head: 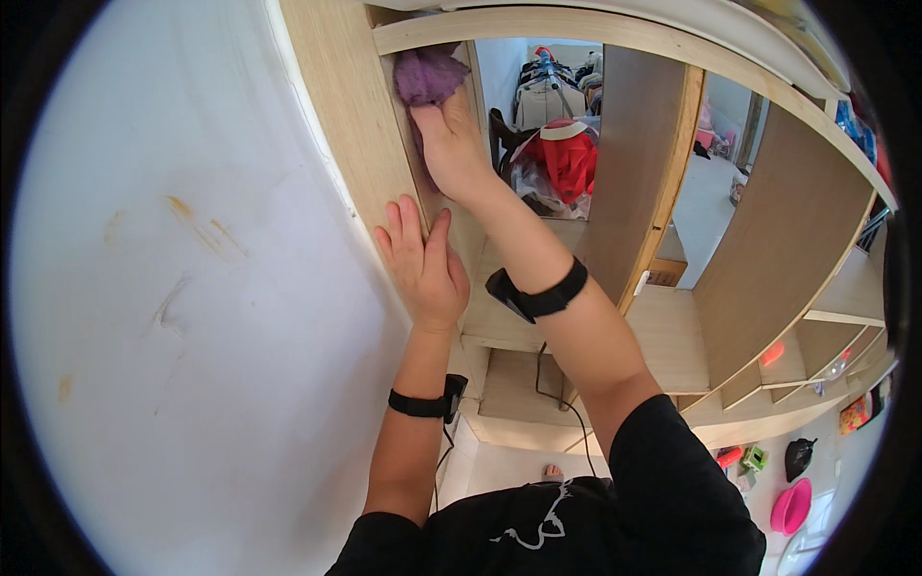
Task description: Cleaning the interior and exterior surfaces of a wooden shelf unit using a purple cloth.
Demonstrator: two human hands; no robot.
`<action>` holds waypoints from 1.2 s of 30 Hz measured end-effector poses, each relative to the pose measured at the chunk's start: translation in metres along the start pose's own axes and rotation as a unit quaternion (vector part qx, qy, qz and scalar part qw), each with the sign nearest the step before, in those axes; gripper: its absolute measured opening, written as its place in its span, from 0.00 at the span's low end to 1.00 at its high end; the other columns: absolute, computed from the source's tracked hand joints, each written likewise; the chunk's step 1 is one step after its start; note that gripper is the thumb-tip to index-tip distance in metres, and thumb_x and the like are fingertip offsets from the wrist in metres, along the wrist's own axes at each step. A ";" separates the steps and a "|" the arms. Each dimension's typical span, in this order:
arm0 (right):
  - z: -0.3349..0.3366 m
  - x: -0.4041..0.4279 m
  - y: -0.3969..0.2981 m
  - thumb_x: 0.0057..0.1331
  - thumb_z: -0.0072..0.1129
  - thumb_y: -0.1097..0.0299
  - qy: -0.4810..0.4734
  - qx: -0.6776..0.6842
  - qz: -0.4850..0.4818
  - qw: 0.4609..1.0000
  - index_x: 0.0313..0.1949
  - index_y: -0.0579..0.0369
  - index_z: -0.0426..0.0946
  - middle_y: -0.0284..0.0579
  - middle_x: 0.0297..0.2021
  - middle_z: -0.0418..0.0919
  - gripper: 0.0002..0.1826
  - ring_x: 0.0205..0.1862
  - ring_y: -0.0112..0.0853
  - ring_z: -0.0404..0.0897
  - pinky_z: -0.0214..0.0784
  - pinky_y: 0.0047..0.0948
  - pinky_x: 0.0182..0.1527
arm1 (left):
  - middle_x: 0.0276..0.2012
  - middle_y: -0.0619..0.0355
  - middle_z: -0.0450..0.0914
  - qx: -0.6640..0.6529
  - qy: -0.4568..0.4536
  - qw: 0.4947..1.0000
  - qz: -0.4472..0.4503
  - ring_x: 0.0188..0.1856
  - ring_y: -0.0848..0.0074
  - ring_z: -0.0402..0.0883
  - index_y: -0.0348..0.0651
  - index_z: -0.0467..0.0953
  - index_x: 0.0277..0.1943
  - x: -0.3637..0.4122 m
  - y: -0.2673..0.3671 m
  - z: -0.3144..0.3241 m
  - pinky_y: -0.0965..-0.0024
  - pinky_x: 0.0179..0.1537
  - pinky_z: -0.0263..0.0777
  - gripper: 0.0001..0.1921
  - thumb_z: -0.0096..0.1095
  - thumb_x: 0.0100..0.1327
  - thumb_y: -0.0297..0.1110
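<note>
My right hand (pixel 454 147) grips a purple cloth (pixel 430 74) and presses it against the inner side of a wooden cabinet's side panel (pixel 338 93), high up under the top rail. Part of the cloth hangs down behind the hand. Lower down, my left hand (pixel 431 273) lies with its fingers spread on the panel's front edge, holding nothing. A black strap with a small device sits on each forearm, and dark cables run down from them.
A stained white wall (pixel 216 288) adjoins the cabinet on the left. Wooden dividers (pixel 641 165) stand to the right. Through the openings show hanging clothes (pixel 551 101) and a red bag (pixel 569 169). A pink basin (pixel 791 506) and a black plastic bag (pixel 799 459) are on the floor.
</note>
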State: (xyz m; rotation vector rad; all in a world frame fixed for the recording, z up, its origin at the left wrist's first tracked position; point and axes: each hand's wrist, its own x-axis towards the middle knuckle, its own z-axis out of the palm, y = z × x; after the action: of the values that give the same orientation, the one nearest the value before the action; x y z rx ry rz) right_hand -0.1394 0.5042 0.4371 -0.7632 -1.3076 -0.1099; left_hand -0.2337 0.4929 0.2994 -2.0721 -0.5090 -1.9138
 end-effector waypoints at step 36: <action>-0.137 -0.199 -0.088 0.73 0.43 0.44 0.026 0.561 0.581 0.590 0.65 0.62 0.64 0.56 0.61 0.72 0.34 0.59 0.47 0.75 0.65 0.47 0.64 | 0.57 0.46 0.75 -0.562 -0.172 0.587 -0.557 0.58 0.70 0.75 0.28 0.66 0.62 -0.025 0.084 -0.094 0.68 0.62 0.66 0.27 0.62 0.67 0.39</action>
State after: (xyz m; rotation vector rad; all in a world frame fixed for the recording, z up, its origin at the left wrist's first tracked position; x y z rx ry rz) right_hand -0.1268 0.2929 0.2902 -0.3162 -0.3553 1.6140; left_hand -0.2832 0.3748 0.2856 -3.5141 -1.0582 -3.0162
